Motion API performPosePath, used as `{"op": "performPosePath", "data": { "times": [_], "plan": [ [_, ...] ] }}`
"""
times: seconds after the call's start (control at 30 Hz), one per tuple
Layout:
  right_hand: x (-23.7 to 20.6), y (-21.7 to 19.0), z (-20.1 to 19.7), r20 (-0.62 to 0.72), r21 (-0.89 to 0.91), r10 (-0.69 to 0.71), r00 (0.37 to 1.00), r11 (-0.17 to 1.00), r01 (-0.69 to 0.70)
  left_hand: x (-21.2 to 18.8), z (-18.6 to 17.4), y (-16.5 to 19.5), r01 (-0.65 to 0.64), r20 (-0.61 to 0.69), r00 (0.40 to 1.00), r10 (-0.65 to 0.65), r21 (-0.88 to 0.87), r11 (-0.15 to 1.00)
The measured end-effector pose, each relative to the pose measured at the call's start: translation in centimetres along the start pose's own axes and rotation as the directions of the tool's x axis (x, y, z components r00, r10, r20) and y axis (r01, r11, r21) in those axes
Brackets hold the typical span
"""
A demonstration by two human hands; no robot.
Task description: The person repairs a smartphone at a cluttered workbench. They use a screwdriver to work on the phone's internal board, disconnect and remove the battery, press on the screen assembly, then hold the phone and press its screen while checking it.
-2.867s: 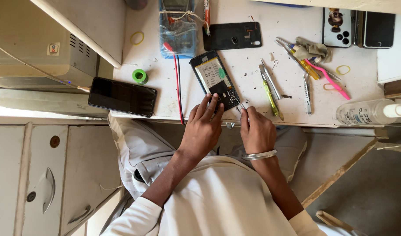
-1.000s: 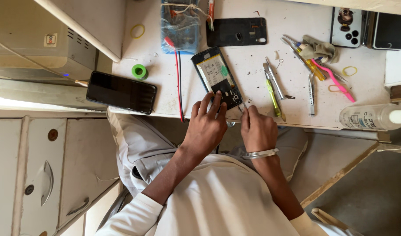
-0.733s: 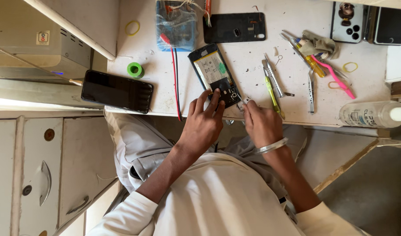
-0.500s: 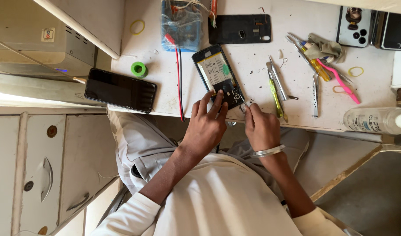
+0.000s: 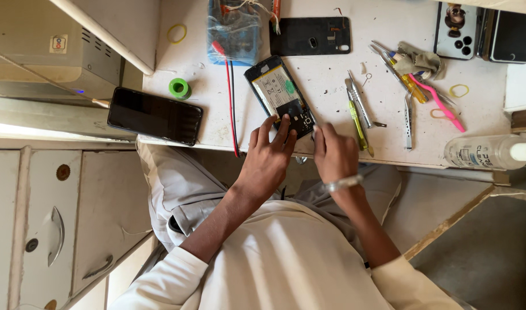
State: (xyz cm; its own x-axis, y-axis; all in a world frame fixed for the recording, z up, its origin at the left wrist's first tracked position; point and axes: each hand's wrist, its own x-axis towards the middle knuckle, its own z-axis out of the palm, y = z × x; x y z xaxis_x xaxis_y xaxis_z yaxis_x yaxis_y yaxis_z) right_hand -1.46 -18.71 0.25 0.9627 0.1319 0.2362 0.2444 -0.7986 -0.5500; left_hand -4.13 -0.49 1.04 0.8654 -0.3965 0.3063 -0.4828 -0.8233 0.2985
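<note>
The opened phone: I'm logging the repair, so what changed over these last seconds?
Little changed. The left hand crept slightly further up the opened phone; its fingers rest on the lower end. The right hand stays at the phone's lower corner, whatever it pinches too small to tell. Phone, tweezers and black phone stayed put.

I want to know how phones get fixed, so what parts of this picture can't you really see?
Head view only:
- Bottom end of the opened phone: covered by the left hand and right hand.
- Anything pinched in the right hand's fingers: too small to tell.
- Tiny parts inside the phone: too small.
- Clear bottle and the two phones top right: cut off by the picture's edge.
- Desk front edge: partly hidden by the hands.
</note>
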Motion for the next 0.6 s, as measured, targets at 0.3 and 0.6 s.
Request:
{"op": "performPosePath", "data": {
  "times": [0.3,0.6],
  "plan": [
    [0.88,0.5,-0.38,0.039,0.044,0.047,0.998,0.998,-0.049,0.1,0.55,0.25,0.013,-0.02,1.0,-0.013,-0.002,1.0],
    [1.12,-0.09,-0.73,0.05,-0.133,-0.037,0.998,0.99,0.044,0.15,0.6,0.01,-0.013,-0.003,1.0,0.013,0.025,1.0]
  ]
}}
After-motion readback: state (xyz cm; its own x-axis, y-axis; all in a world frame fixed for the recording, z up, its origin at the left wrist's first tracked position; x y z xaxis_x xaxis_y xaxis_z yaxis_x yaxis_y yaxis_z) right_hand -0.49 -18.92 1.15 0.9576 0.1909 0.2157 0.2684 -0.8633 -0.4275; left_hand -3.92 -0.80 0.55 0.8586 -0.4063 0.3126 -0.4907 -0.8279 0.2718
